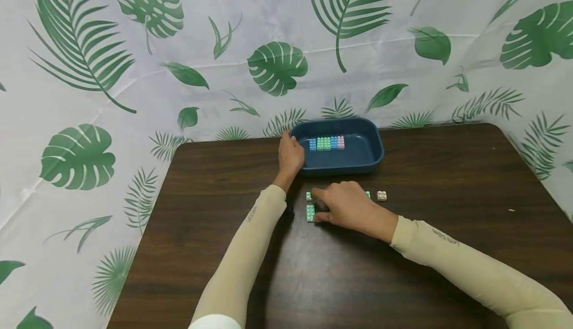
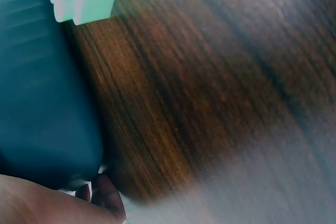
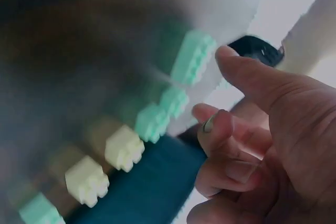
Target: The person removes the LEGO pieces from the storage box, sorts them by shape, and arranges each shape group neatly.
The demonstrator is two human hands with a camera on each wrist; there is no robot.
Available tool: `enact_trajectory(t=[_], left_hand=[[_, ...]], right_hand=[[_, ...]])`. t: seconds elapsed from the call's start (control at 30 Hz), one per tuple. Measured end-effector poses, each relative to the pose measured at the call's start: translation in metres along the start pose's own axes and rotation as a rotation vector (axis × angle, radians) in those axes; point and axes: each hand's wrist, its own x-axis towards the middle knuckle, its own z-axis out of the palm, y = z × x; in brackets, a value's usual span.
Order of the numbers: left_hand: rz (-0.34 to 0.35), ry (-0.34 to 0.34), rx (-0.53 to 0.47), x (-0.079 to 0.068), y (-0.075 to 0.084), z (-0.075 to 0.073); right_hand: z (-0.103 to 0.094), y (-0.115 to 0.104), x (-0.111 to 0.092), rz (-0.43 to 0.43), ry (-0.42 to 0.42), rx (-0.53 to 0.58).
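My left hand [image 1: 290, 155] grips the left end of a dark blue plastic tub [image 1: 337, 170]; the left wrist view shows the thumb and fingertips at the tub's corner [image 2: 52, 103]. Over the table in front of the tub, my right hand [image 1: 351, 204] reaches across a row of toy building bricks with thumb and forefinger spread apart. Near the thumb lies a long mint brick [image 1: 311, 213], with a smaller mint brick [image 1: 308, 196] behind it. Past the knuckles sits a cream brick [image 1: 382, 195]. In the right wrist view, two cream bricks [image 3: 86, 181] continue the row; nothing shows between thumb and fingers.
Inside the tub, blue, green and pink bricks [image 1: 327, 143] stand side by side in a row. The dark wooden table [image 1: 215, 229] ends at a wall covering [image 1: 215, 105] with a green leaf print, close behind the tub.
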Motion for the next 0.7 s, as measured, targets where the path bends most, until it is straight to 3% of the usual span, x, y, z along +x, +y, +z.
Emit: enact_trajectory(t=[0.2, 0.37, 0.53, 0.7], left_hand=[[0.011, -0.004, -0.008, -0.001, 0.001, -0.001], [0.007, -0.005, -0.002, 0.0, 0.0, -0.002], [0.003, -0.004, 0.009, 0.0, 0.0, -0.002], [0.0, -0.011, -0.003, -0.001, -0.001, 0.0]], right_hand=[[-0.034, 0.019, 0.001, 0.073, 0.015, 0.028], [-0.056, 0.045, 0.005, 0.15, 0.101, 0.042], [-0.056, 0.078, 0.014, 0.196, 0.169, 0.06], [-0.048, 0.114, 0.026, 0.239, 0.139, 0.1]])
